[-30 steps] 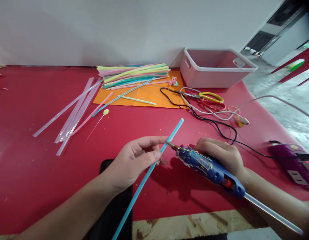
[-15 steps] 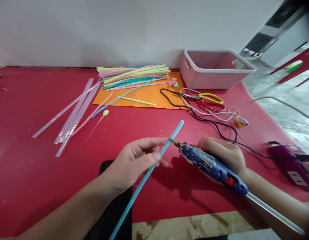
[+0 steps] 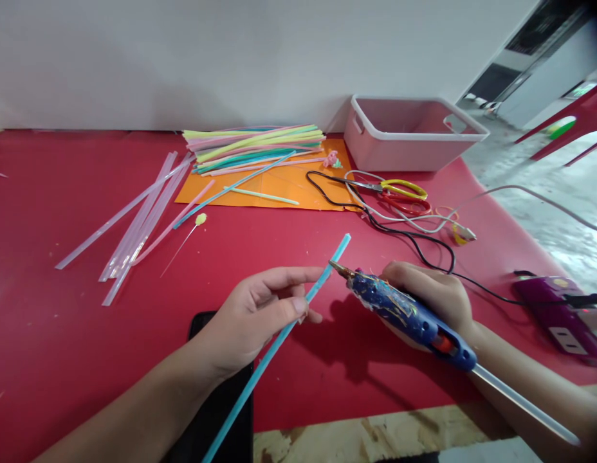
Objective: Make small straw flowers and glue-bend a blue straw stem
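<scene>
Between the thumb and fingers of my left hand (image 3: 262, 315) is a long blue pipe cleaner (image 3: 274, 346), slanting from lower left to upper right. My right hand (image 3: 431, 292) is wrapped round a dark blue glue gun (image 3: 399, 308) smeared with dried glue. Its metal tip meets the pipe cleaner just below the upper end, beside my left index fingertip. A clear glue stick (image 3: 525, 405) sticks out of the gun's back. Under my left forearm lies a black phone-like slab (image 3: 221, 392), partly hidden.
Coloured pipe cleaners (image 3: 255, 145) lie piled on orange paper (image 3: 260, 196). Clear plastic sleeves (image 3: 144, 225) and a yellow-tipped wire (image 3: 201, 219) are at left. Scissors (image 3: 404, 193), cables (image 3: 409, 238), a pink bin (image 3: 404, 151) and a purple power strip (image 3: 559, 315) stand right on the red table (image 3: 86, 360).
The glue gun's tip has shifted slightly up along the pipe cleaner toward its upper end. The whole view has moved a little; both hands keep their grips.
</scene>
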A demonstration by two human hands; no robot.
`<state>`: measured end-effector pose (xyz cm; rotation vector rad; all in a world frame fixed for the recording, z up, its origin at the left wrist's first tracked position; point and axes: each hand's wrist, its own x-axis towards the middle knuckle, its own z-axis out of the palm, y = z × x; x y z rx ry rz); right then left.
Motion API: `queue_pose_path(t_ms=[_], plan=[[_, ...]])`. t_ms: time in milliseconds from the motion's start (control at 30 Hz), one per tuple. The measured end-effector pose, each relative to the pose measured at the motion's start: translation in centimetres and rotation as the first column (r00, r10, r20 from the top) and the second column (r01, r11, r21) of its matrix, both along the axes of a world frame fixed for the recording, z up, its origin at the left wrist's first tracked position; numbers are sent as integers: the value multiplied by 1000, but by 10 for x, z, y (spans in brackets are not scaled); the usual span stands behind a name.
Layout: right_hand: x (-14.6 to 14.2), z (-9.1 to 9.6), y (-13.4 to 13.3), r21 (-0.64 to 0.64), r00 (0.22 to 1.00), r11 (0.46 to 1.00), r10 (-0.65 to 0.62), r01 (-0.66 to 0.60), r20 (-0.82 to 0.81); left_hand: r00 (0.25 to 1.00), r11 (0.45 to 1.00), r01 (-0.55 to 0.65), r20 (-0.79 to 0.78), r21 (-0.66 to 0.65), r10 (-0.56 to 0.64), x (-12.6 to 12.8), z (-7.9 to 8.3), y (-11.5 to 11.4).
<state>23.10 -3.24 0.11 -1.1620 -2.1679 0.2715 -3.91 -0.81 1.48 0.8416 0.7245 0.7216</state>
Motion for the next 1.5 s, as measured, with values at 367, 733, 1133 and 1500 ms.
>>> queue_pose_path(t_ms=[367,733,1133,1500], plan=[[-3,-2,3,-31,826,841,-536,540,-171,995,999,19,-98,45,-15,1,-2,0],[-27,-1,7,-422,594,905,-309,-57,-743,881,731,355,-470,583,-53,8,-2,-13],[-22,1,6,-427,653,897,-255,-116,-713,895,783,329,-439,528,-80,4,-3,-13],[-16,-5,2,-431,629,902,-315,-34,-710,906,859,316,-396,402,-148,13,5,-11]])
